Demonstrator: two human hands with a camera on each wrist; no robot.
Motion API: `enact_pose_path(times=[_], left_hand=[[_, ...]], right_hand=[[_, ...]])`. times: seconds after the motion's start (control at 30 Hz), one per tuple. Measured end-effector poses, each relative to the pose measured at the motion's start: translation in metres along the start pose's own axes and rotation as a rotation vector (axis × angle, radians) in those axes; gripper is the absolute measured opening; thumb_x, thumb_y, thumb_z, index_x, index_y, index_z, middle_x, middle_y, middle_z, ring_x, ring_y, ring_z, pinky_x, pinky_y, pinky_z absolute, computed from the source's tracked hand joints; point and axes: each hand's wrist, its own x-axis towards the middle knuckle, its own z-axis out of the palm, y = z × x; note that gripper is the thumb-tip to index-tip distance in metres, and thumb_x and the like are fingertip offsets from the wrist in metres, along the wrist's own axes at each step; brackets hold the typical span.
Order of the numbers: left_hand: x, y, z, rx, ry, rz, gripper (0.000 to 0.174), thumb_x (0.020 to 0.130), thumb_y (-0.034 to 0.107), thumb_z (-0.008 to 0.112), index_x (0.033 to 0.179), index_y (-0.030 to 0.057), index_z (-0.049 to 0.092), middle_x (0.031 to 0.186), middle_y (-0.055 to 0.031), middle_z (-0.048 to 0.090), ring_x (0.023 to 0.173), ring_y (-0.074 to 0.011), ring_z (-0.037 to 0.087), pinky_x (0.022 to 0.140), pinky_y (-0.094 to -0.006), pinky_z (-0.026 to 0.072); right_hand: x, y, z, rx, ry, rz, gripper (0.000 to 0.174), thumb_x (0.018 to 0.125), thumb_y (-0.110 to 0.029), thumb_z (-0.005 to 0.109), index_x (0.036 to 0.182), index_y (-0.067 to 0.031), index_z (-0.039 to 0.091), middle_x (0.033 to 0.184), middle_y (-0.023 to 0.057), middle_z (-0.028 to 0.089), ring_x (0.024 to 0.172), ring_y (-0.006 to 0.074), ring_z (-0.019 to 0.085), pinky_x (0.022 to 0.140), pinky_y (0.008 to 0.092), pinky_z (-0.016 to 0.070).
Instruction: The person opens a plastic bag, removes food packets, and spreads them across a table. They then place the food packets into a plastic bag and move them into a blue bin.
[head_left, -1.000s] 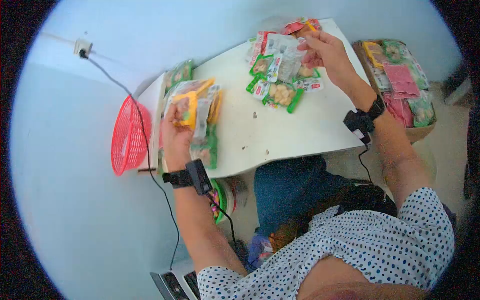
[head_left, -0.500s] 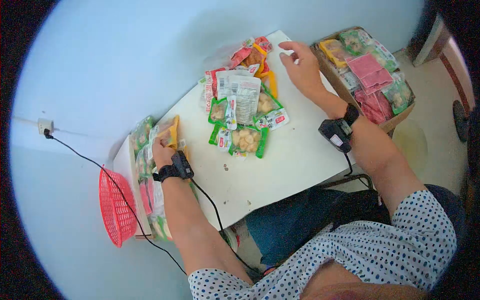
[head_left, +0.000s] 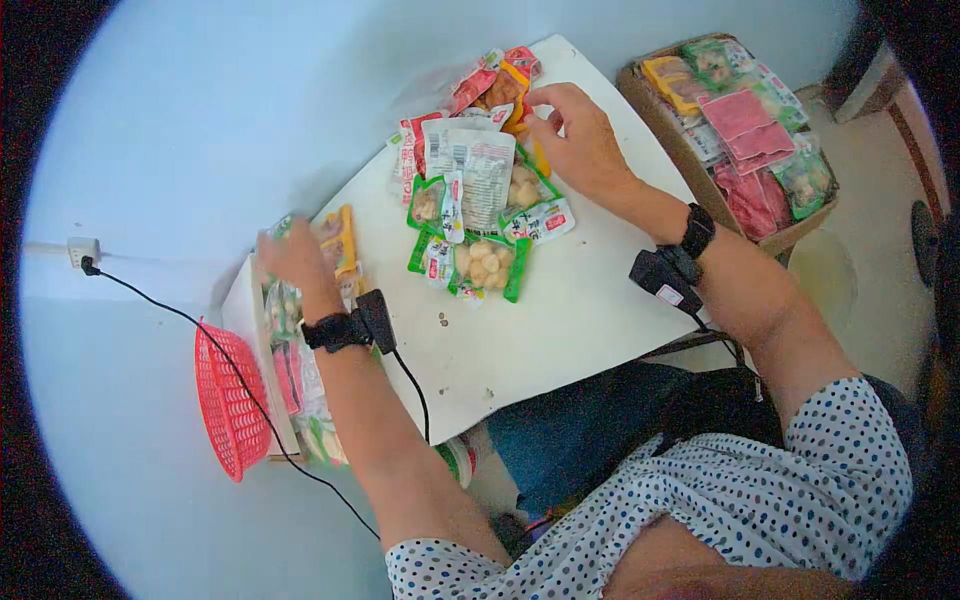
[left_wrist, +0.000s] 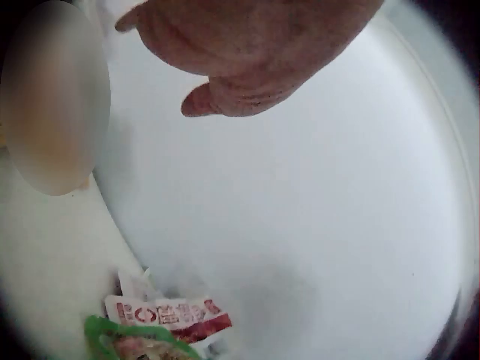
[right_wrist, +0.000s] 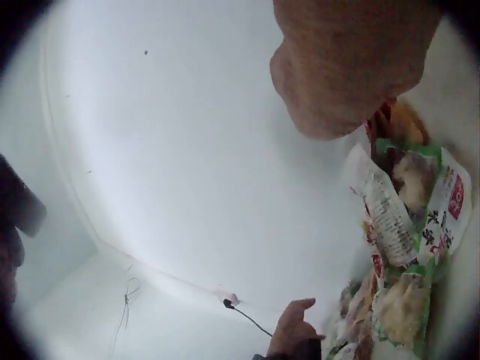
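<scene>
My left hand point(head_left: 295, 255) hovers, blurred, over the far end of a box of packets at the left, overlapping a green packet point(head_left: 281, 227). A yellow-edged packet point(head_left: 338, 240) lies beside it. In the left wrist view, the thumb and a finger stand apart with nothing seen between them. My right hand point(head_left: 585, 140) is at the far right side of a packet pile, fingers loosely bent, fingertips right at a yellow-edged snack packet point(head_left: 503, 90). White-backed packets point(head_left: 480, 165) and green-edged packets point(head_left: 488, 266) make up the rest of the pile.
A red plastic basket point(head_left: 232, 400) hangs beside the left box. At the right stands a cardboard carton point(head_left: 655, 120) filled with packets, pink ones point(head_left: 745, 125) on top. A black cable point(head_left: 180, 325) runs from the wall socket point(head_left: 84, 250) past the basket.
The left hand let go of a yellow packet in the left box and moved toward its far end. The right hand drew back from the pile, then returned to its edge. The head view turned.
</scene>
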Motion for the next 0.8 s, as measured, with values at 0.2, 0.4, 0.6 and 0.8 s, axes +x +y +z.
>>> enact_pose_path(times=[0.2,0.4,0.6,0.8], left_hand=[[0.0,0.046,0.103,0.284,-0.258,0.324,0.066,0.077,0.047,0.067,0.115,-0.0065,0.059,0.114,-0.0286,0.059,0.106,-0.0361,0.058,0.094,-0.0399,0.0431],[0.003,0.057,0.17,0.338,-0.325,0.294,0.056,0.074,0.045,0.067,0.104,-0.0021,0.066,0.105,-0.025,0.064,0.102,-0.0374,0.06,0.091,-0.0398,0.0447],[0.001,0.058,0.175,0.331,-0.109,0.551,0.023,0.075,0.027,0.067,0.079,0.0046,0.07,0.082,-0.0192,0.067,0.077,-0.036,0.064,0.073,-0.0409,0.0493],[-0.013,0.11,0.131,-0.053,-0.053,0.421,0.019,0.086,0.019,0.062,0.085,-0.0006,0.063,0.079,-0.012,0.066,0.072,-0.0199,0.063,0.064,-0.0332,0.0498]], right_hand=[[-0.012,-0.005,0.003,0.021,-0.104,0.024,0.022,0.081,-0.013,0.057,0.101,-0.0024,0.058,0.102,0.0182,0.056,0.095,0.0348,0.058,0.081,0.0415,0.0481],[-0.009,-0.014,0.002,0.019,-0.184,0.085,0.024,0.082,-0.011,0.055,0.105,-0.0049,0.056,0.105,0.0178,0.053,0.096,0.036,0.057,0.082,0.0431,0.0481],[-0.007,-0.008,0.002,-0.044,-0.112,0.003,0.022,0.084,-0.007,0.058,0.105,-0.0005,0.056,0.106,0.014,0.054,0.076,0.0244,0.059,0.07,0.034,0.0495],[-0.007,-0.006,0.001,-0.006,-0.121,0.028,0.027,0.083,-0.011,0.057,0.109,-0.0035,0.054,0.106,0.0176,0.055,0.099,0.0358,0.056,0.084,0.0419,0.0485]])
